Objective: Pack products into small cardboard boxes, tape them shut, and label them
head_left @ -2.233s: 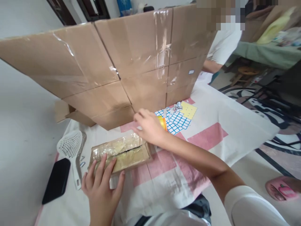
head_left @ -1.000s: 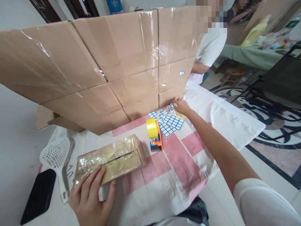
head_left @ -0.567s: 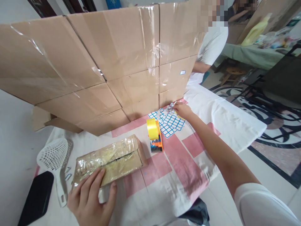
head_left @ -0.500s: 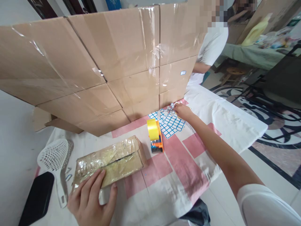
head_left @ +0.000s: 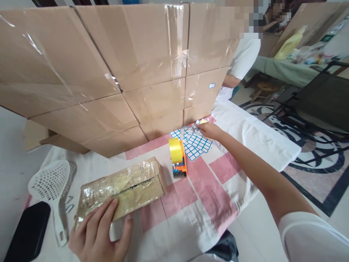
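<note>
While our left hand rested spread on box, hold of right hand at labels unclear; labels seemed light, flimsy, best edge-pinched.

The small box is made of brown cardboard, its top overlaid by glossy, wrinkled clear tape. The large carton wall is likewise formed of matt cardboard, crossed by shiny tape strips. Paper is seen in the printed label sheets. A smooth, glossy film is presented by the yellow tape roll, held in an orange plastic frame. The perforated scoop is moulded in white plastic; the cloth is softly creased.
</note>
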`<control>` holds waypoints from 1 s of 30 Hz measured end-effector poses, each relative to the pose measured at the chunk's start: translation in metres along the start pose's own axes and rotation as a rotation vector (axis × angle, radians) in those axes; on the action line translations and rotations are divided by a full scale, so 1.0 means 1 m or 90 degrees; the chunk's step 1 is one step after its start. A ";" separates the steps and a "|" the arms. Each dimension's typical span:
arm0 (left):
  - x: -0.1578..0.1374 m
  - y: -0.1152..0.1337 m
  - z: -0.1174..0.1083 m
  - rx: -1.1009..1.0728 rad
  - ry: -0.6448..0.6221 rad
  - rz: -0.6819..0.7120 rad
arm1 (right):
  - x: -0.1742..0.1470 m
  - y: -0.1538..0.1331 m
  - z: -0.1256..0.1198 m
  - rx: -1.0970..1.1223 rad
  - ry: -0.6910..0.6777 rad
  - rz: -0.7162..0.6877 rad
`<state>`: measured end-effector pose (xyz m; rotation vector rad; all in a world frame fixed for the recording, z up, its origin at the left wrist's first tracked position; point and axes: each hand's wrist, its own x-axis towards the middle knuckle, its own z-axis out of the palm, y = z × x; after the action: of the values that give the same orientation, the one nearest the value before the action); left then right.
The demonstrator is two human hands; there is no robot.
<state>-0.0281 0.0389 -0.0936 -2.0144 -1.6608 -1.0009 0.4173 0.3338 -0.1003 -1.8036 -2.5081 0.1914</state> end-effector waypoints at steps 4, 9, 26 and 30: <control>-0.002 -0.002 0.000 -0.005 0.009 0.002 | -0.004 0.013 0.000 0.055 0.022 0.037; -0.004 -0.003 0.003 0.006 0.022 -0.012 | -0.005 0.015 0.007 0.073 0.040 0.099; 0.001 -0.001 0.000 0.016 0.027 0.016 | -0.011 0.009 -0.003 0.262 0.010 0.118; 0.001 -0.002 0.000 0.018 0.040 0.021 | -0.017 0.007 0.009 0.373 0.119 0.151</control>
<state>-0.0303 0.0398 -0.0935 -1.9655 -1.5957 -1.0124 0.4288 0.3190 -0.1090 -1.7484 -1.8421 0.6531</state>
